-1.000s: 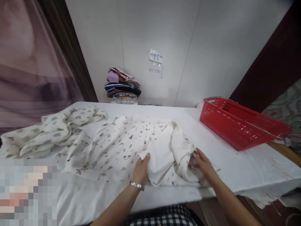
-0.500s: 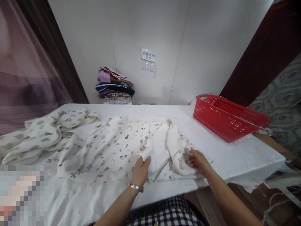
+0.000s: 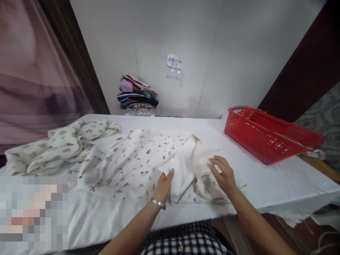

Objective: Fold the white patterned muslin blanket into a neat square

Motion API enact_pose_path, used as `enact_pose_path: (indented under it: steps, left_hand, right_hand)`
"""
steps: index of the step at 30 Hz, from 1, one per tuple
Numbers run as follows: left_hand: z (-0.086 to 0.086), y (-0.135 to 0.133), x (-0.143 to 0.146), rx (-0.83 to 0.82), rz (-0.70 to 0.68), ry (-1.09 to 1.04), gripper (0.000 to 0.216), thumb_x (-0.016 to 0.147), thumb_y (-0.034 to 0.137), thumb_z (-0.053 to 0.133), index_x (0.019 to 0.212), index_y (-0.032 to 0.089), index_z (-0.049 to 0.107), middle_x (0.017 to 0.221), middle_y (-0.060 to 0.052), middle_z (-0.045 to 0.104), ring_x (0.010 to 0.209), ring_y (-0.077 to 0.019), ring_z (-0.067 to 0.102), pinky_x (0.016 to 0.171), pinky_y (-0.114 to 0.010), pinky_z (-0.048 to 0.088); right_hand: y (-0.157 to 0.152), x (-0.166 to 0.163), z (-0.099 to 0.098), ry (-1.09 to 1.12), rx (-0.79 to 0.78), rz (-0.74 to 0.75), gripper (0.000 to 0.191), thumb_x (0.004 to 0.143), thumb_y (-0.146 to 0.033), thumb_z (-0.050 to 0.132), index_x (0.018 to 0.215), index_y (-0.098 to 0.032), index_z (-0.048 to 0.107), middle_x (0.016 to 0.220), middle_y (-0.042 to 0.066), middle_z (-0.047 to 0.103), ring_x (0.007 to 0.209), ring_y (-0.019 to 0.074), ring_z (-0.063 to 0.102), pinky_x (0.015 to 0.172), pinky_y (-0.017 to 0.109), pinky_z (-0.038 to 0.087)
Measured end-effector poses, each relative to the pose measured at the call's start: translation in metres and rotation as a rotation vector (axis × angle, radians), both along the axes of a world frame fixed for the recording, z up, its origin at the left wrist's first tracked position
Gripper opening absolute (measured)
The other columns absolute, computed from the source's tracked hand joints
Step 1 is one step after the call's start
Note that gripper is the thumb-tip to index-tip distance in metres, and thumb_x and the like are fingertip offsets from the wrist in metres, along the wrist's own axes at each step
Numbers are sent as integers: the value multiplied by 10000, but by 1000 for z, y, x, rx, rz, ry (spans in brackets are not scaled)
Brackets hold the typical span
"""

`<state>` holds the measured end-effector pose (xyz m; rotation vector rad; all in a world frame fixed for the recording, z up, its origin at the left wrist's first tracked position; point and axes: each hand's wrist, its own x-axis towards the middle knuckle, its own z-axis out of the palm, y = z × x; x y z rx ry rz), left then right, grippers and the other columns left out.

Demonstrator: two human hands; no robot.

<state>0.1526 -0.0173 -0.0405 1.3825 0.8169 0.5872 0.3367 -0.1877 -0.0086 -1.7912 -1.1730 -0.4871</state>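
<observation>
A white printed garment [image 3: 138, 163] lies spread on the white table [image 3: 265, 180], its right side folded over into a bunch. My left hand [image 3: 164, 184], with a metal bracelet at the wrist, grips the folded white edge of the garment, thumb on top. My right hand [image 3: 223, 173] pinches the bunched fabric at the garment's right end, fingers closed round a fold.
A second printed cloth [image 3: 58, 145] lies crumpled at the left of the table. A red plastic basket [image 3: 268, 138] stands at the right. A stack of folded clothes [image 3: 138, 95] sits against the back wall under a paper label [image 3: 174, 62].
My right hand has lifted from the lower right of the bunch and moved up and left, pulling a fold of fabric with it. My left hand stays on the folded edge.
</observation>
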Motion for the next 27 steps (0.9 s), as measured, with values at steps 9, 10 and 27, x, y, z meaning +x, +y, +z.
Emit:
enact_pose_path:
  steps: [9,10,27]
  left_hand:
    - [18,-17,-9,438,-275,144,468,882,444,360,1239,162,467,973,-94,662,941,-232,602,855,-353,423]
    - [21,-18,-10,462,-311,181,487,891,444,332,1273,158,431,866,-78,670,831,-226,620,788,-345,440]
    - [39,-19,-15,570,-204,-14,273,871,375,414,821,190,609,791,-13,549,731,-131,512,670,-239,411]
  right_hand:
    - [40,-65,-14,223,-47,344,250,833,-190,508,1073,-217,574,987,70,619,843,160,594,680,278,510]
    - [41,-68,-15,281,-39,333,292,833,-201,510,1121,-220,553,1005,70,619,863,164,595,694,281,513]
    - [58,-91,-14,768,-15,444,313,772,-210,545,1084,-209,530,937,48,636,863,169,593,772,311,491]
